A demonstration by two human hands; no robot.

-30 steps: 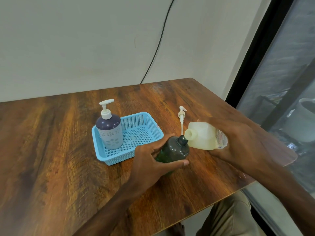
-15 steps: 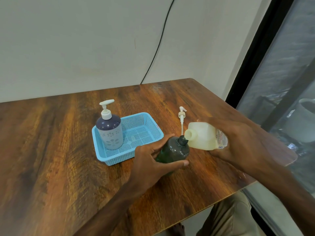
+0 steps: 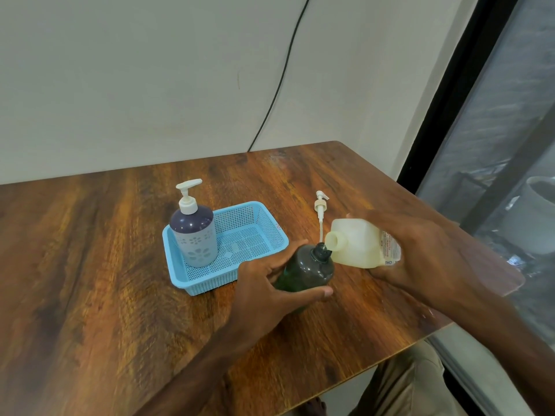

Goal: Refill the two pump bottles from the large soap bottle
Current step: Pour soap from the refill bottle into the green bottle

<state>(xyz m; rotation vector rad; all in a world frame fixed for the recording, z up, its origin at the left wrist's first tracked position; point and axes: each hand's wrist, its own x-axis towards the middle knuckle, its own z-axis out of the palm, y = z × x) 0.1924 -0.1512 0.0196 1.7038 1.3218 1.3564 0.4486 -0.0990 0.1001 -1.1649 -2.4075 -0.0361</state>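
My left hand grips a dark green pump bottle that stands on the table with its pump off and its neck open. My right hand holds the large cream soap bottle tipped on its side, its open mouth touching the green bottle's neck. The removed pump with its long tube lies on the table just behind them. A purple pump bottle with a white pump stands upright in the left end of a blue basket.
The wooden table ends close on the right and at the front, near my knee. A black cable runs down the wall behind. A dark window frame stands to the right.
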